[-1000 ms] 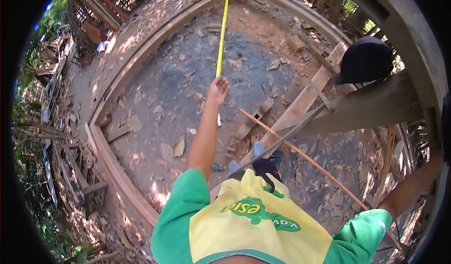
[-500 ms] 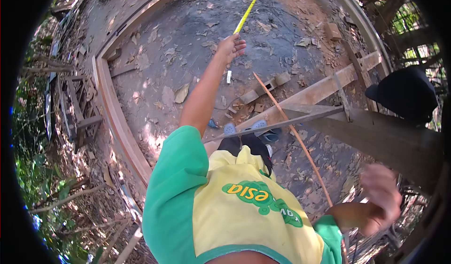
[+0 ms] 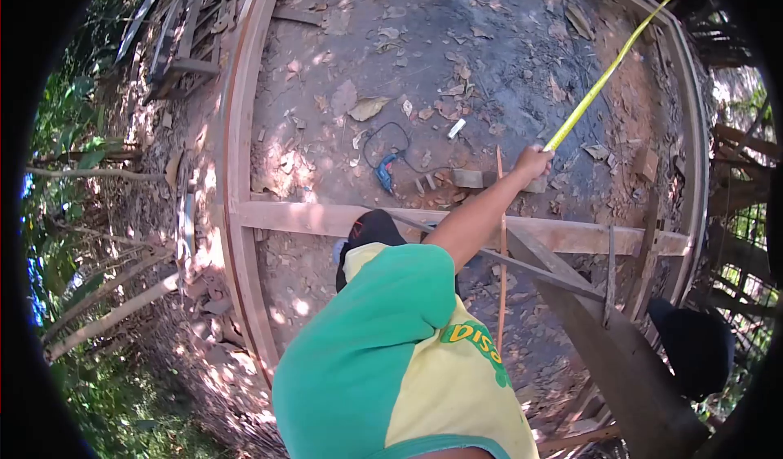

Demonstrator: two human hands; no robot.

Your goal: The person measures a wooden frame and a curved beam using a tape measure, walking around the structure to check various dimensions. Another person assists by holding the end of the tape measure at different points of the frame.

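Note:
My left hand (image 3: 534, 163) is stretched out to the front right, its fingers wrapped round the near end of a yellow tape measure (image 3: 608, 75). The blade runs from the hand to the far right corner of a wooden frame (image 3: 242, 116), where its tip shows near the corner. Below my left forearm lie a wooden crossbeam (image 3: 563, 235) and a thin wooden strip (image 3: 501, 288). My right hand is out of sight. Wood blocks (image 3: 469, 178) rest on the ground close to my left hand.
A blue power drill (image 3: 386, 172) with a black cable lies on leaf-strewn ground. Near it is a small white object (image 3: 457, 128). A wide plank (image 3: 603, 345) slants at the right, beside a black cap (image 3: 693, 349). A brick-like block (image 3: 645, 164) sits near the frame's right side.
My left hand has swung to the right with the tape measure, whose blade now slants to the far right. My right hand has left the view. The drill has come into sight.

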